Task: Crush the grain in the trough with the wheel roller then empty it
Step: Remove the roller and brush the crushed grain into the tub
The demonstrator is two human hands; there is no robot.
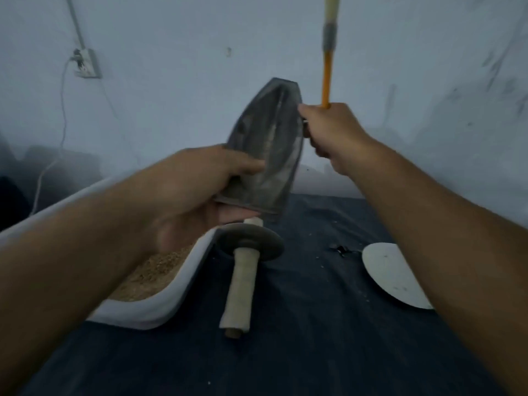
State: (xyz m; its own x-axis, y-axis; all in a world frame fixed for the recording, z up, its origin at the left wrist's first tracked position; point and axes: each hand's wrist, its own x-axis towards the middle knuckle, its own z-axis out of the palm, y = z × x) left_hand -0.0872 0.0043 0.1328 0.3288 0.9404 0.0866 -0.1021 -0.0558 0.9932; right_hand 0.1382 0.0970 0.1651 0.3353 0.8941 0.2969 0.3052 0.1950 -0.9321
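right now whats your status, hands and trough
Left hand grips the dark trough, lifted and tipped on end. Right hand grips an orange-handled tool beside it. Wheel roller lies on the cloth against the white basin of grain.

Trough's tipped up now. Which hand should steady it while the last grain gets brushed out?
Left, probably. The left hand already grips the dark trough's lower end, tilted over the white tray of grain. The right hand holds the orange-handled tool at the trough's rim.
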